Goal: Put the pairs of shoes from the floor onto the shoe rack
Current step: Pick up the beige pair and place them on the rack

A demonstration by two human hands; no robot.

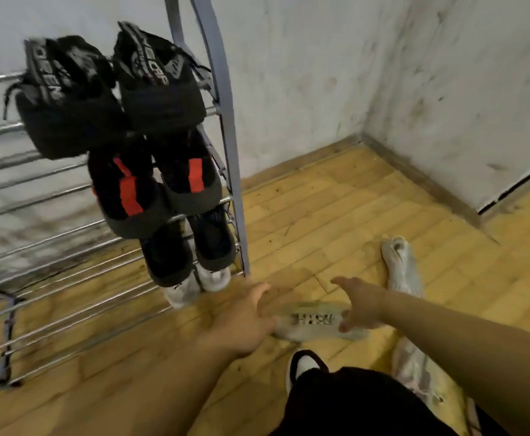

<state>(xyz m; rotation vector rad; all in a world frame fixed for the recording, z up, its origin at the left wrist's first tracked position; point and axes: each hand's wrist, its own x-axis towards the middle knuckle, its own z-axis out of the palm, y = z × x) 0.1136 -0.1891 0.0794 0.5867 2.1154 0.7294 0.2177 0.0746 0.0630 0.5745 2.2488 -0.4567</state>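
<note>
The shoe rack [226,127] stands against the wall, its right end stacked with black shoes [69,99], red-striped shoes [150,187] and further pairs below. Just in front of its foot, a pale shoe [317,322] with dark lettering lies on the wooden floor [336,199]. Both hands, left [245,322] and right [361,306], are spread open at either end of it; whether they grip is unclear. Another pale shoe [400,265] lies right of the rack.

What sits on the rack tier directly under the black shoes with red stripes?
Under the red-striped shoes sits another dark pair, heels outward. Below that, only the ends of a white pair show; the rest is covered.
</note>
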